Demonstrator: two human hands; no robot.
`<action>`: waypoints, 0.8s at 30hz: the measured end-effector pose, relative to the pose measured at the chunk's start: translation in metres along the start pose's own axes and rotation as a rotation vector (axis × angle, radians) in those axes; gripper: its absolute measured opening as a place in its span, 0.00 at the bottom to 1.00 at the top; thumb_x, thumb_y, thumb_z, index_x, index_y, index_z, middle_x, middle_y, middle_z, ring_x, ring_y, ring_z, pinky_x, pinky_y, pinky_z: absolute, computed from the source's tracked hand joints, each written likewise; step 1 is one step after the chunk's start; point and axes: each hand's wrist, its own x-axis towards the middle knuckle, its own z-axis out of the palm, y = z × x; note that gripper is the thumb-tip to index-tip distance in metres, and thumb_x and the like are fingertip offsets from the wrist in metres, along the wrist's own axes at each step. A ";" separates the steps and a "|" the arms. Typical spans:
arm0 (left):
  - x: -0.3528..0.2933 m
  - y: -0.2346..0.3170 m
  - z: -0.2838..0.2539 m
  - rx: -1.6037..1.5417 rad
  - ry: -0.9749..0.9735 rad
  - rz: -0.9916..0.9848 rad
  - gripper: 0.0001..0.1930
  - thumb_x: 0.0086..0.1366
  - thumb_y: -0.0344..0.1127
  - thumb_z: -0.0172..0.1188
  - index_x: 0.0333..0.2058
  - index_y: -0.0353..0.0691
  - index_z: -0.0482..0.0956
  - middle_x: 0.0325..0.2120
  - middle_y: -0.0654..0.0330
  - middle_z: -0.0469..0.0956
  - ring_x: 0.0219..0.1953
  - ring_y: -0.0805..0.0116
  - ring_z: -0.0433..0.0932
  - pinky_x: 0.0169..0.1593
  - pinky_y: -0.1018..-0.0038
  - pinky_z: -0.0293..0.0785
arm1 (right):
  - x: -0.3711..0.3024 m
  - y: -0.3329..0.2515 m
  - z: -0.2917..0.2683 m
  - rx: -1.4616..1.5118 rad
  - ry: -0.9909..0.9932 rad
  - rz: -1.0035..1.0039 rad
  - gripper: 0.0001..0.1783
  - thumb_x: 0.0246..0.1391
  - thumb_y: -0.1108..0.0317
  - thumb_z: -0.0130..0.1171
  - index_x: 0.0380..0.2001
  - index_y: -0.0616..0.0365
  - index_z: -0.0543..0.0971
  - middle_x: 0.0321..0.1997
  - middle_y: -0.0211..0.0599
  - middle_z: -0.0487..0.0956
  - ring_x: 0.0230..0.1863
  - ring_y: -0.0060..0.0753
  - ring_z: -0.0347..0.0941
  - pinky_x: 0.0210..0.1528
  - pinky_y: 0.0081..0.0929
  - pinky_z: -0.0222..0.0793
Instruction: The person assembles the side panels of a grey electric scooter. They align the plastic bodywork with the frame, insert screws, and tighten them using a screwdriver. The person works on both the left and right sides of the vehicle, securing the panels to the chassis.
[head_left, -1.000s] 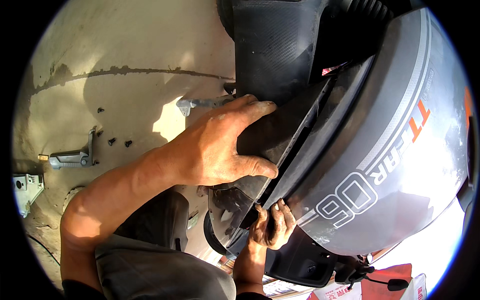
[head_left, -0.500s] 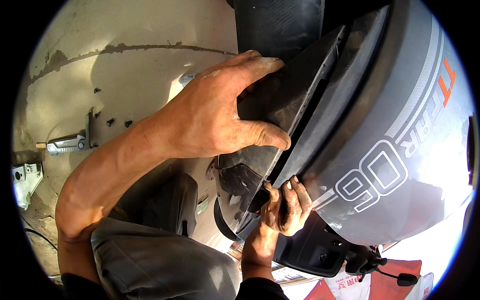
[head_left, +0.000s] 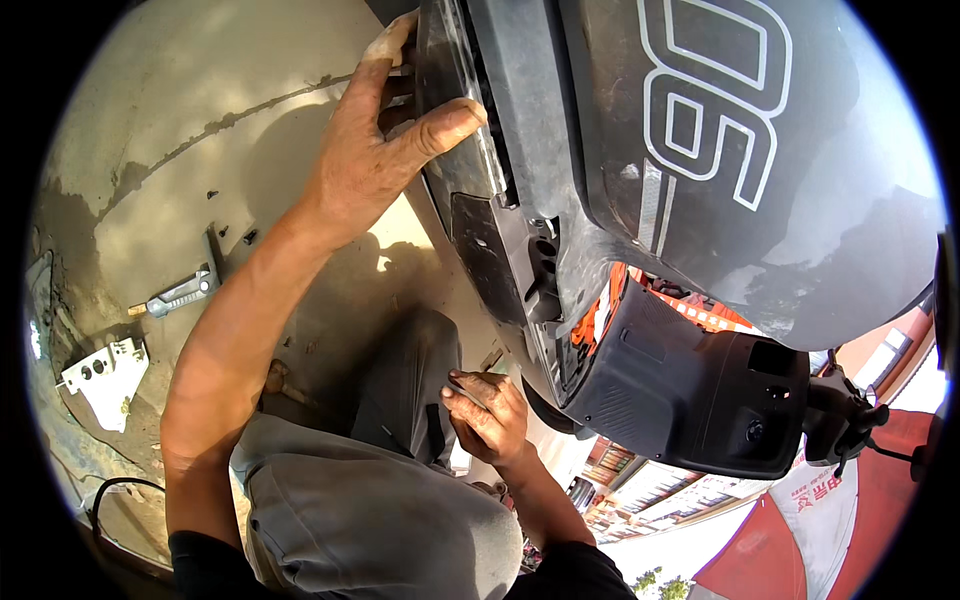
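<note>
My left hand (head_left: pixel 365 170) grips a long dark plastic panel (head_left: pixel 450 70) on the side of a grey scooter-like vehicle (head_left: pixel 670 200); the thumb presses its near face and the fingers curl around the far side. A narrow gap with holes and clips shows between this panel and the body. Below it, my right hand (head_left: pixel 490 410) is closed in front of my knee, off the vehicle. A thin grey edge shows between its fingers, too small to name.
On the concrete floor lie a grey folding tool (head_left: pixel 180 293), several dark screws (head_left: pixel 250 237) and a white bracket (head_left: pixel 110 380). A black legshield-like panel (head_left: pixel 690 380) juts out at the right. A red and white canopy (head_left: pixel 800 540) stands beyond.
My right hand has come off the panel seam and drawn back toward my knee. The left hand still holds the panel. The view has shifted along the vehicle, showing more of its lower right.
</note>
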 end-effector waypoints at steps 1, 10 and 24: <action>-0.002 0.003 0.002 0.038 -0.028 -0.032 0.50 0.69 0.54 0.71 0.75 0.32 0.54 0.53 0.57 0.76 0.55 0.69 0.73 0.61 0.72 0.70 | -0.046 0.005 0.015 0.089 0.077 0.207 0.25 0.47 0.83 0.72 0.51 0.54 0.86 0.52 0.42 0.84 0.46 0.46 0.83 0.45 0.36 0.79; -0.019 -0.001 0.024 0.045 0.034 -0.030 0.52 0.72 0.54 0.67 0.78 0.34 0.45 0.65 0.47 0.69 0.66 0.60 0.69 0.71 0.66 0.63 | -0.362 0.092 0.019 0.699 1.293 1.458 0.30 0.68 0.52 0.64 0.68 0.50 0.71 0.55 0.35 0.81 0.52 0.37 0.80 0.51 0.42 0.79; -0.017 -0.001 0.007 0.104 -0.154 -0.262 0.42 0.73 0.64 0.59 0.74 0.43 0.62 0.73 0.55 0.64 0.73 0.57 0.64 0.73 0.52 0.60 | -0.434 0.175 0.025 1.035 1.747 0.975 0.31 0.69 0.36 0.56 0.64 0.45 0.73 0.56 0.32 0.79 0.58 0.35 0.75 0.64 0.51 0.67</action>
